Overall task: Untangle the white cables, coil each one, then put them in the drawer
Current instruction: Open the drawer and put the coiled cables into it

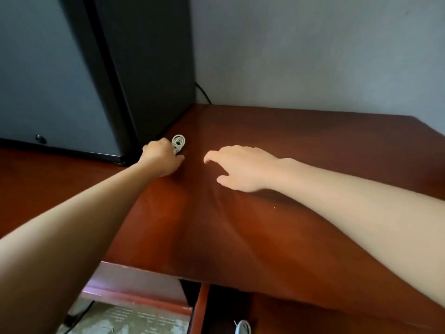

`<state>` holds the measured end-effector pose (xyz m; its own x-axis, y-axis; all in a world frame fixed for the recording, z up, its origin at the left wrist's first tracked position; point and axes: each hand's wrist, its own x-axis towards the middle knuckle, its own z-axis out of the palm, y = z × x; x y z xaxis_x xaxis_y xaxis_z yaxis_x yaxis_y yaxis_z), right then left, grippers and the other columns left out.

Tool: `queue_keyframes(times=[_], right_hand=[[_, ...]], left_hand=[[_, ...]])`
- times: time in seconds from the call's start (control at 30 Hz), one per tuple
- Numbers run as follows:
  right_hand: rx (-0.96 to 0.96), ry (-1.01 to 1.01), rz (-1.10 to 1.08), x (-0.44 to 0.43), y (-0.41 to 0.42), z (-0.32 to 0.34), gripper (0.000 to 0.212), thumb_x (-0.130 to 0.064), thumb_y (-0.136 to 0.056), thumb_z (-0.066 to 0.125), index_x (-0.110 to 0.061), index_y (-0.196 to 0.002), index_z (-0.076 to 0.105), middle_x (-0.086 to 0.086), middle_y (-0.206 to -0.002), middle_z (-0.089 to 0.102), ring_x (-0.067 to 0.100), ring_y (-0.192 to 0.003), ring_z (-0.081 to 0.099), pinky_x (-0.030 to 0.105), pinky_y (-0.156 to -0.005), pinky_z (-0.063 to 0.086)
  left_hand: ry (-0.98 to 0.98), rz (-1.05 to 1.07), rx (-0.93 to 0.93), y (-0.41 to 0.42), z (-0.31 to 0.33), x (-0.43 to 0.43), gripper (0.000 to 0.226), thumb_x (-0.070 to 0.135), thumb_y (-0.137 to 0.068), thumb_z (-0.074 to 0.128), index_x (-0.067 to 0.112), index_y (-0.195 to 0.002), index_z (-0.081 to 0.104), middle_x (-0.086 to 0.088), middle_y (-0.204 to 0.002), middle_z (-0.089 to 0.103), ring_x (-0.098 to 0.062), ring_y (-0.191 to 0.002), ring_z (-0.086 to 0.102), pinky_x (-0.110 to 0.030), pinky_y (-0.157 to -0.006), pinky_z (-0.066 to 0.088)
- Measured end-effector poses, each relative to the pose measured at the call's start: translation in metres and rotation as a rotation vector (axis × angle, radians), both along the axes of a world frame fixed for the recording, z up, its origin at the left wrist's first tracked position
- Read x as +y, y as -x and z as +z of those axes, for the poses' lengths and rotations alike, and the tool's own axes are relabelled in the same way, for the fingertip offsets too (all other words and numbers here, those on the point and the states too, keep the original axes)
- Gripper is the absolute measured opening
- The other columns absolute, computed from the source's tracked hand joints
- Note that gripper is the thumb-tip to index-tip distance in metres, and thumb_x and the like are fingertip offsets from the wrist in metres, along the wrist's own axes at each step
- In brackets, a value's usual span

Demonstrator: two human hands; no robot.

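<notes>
A small coiled white cable (178,142) lies on the reddish-brown desk top (277,145), close to the black cabinet. My left hand (161,158) is stretched out to it with its fingers curled round the near end of the coil. To the right, my right hand (243,168) hovers over the bare wood with fingers spread and relaxed, holding nothing. At the bottom edge an open drawer (204,309) shows below the desk front, and another white coiled cable (243,327) lies inside it, partly cut off by the frame.
A tall black cabinet with a grey door (79,75) stands on the desk at the left. A black cord (203,94) runs down the grey wall behind it. Below the desk front, a printed sheet (134,319) lies on a lower surface.
</notes>
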<state>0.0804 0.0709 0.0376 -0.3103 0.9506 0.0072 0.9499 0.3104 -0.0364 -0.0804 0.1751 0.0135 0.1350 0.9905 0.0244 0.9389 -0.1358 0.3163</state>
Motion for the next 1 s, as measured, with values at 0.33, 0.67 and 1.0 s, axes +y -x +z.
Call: queue_keyframes(times=[0.33, 0.67, 1.0], right_hand=[[0.219, 0.085, -0.086, 0.03, 0.007, -0.006, 0.045, -0.026, -0.097, 0.049, -0.024, -0.14, 0.037, 0.005, -0.128, 0.052, 0.025, -0.112, 0.054, 0.034, -0.082, 0.046], [1.074, 0.063, -0.51, -0.001, -0.005, -0.012, 0.038, -0.037, -0.092, 0.06, -0.013, -0.11, 0.036, 0.008, -0.106, 0.053, 0.028, -0.092, 0.067, 0.039, -0.072, 0.06], [0.833, -0.136, -0.507, -0.131, -0.053, -0.009, 0.035, -0.028, -0.08, 0.072, -0.017, -0.101, 0.047, 0.007, -0.097, 0.062, 0.022, -0.084, 0.063, 0.033, -0.074, 0.056]], left_hand=[[-0.09, 0.03, -0.307, 0.003, -0.006, 0.001, 0.022, 0.016, -0.087, 0.067, 0.004, -0.105, 0.072, -0.016, -0.097, 0.067, -0.024, -0.079, 0.06, -0.032, -0.065, 0.045], [-0.264, -0.321, -0.436, -0.027, 0.006, -0.099, 0.02, 0.025, -0.085, 0.07, 0.009, -0.094, 0.076, -0.009, -0.086, 0.073, -0.02, -0.08, 0.067, -0.045, -0.077, 0.054], [-0.103, -0.697, -0.341, -0.057, 0.011, -0.221, 0.038, 0.033, -0.082, 0.072, 0.018, -0.116, 0.066, 0.008, -0.098, 0.067, -0.002, -0.083, 0.061, -0.011, -0.076, 0.047]])
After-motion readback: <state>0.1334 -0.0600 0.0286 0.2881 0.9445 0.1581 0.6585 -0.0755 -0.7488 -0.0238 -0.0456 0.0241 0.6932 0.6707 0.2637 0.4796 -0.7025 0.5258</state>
